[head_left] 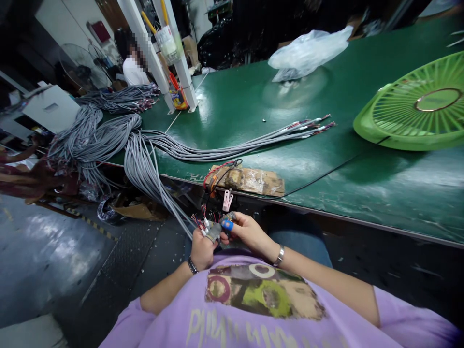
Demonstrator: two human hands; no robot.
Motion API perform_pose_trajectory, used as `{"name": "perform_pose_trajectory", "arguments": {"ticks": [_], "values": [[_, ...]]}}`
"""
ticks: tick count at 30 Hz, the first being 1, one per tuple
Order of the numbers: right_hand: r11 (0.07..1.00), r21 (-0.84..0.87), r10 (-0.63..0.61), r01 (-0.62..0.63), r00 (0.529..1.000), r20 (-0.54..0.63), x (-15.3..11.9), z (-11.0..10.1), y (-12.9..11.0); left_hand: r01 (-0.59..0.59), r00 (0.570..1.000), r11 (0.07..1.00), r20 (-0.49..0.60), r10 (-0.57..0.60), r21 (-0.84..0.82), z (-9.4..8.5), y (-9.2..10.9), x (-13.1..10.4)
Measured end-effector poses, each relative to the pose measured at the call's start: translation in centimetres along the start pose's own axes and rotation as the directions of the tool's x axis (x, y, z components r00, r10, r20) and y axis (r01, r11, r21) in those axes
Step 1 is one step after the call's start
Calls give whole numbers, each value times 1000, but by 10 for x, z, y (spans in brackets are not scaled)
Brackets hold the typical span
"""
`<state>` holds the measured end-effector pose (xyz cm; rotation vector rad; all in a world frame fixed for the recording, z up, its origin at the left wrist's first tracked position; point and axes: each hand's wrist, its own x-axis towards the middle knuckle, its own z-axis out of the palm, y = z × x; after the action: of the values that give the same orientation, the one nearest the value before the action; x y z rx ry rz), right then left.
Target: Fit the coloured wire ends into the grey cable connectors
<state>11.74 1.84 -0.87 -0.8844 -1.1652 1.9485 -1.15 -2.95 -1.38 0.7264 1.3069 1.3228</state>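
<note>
My left hand [202, 250] is closed around the ends of several grey cables [174, 210], close in front of my body below the table edge. Thin red, black and white wire ends [203, 221] stick up out of that grip. My right hand [250, 236] meets it from the right, its fingers pinched together beside the wires. Grey wraps cover some fingertips on both hands, and a blue band circles a right-hand finger. Whatever sits between the right fingertips is hidden. Just above the hands, a pink clip [227, 200] is at the table edge.
The green table [311, 166] bears a heap of grey cables [105, 137], a worn wooden board [253, 180] with wires, a plastic bag [308, 53] and a green fan [416, 104]. A white post [184, 79] rises behind. A person [133, 70] is at the back left.
</note>
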Motion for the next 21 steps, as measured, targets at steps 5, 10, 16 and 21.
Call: {"name": "perform_pose_trajectory", "arguments": {"ticks": [5, 10, 16, 21], "values": [[999, -37, -12, 12, 1000, 2, -2, -4, 0, 9, 1000, 1000, -17, -10, -17, 0, 0, 0], [996, -92, 1, -7, 998, -69, -4, -6, -1, -8, 999, 1000, -41, 7, -22, 1, 0, 1], [993, -117, -13, 14, 1000, 7, -9, -7, -4, -18, 999, 999, -50, 16, -38, 0, 3, 0], [999, 46, 2, -1, 1000, -18, -4, -19, 2, 41, 994, 999, 97, -41, 10, -7, 13, 2]]}}
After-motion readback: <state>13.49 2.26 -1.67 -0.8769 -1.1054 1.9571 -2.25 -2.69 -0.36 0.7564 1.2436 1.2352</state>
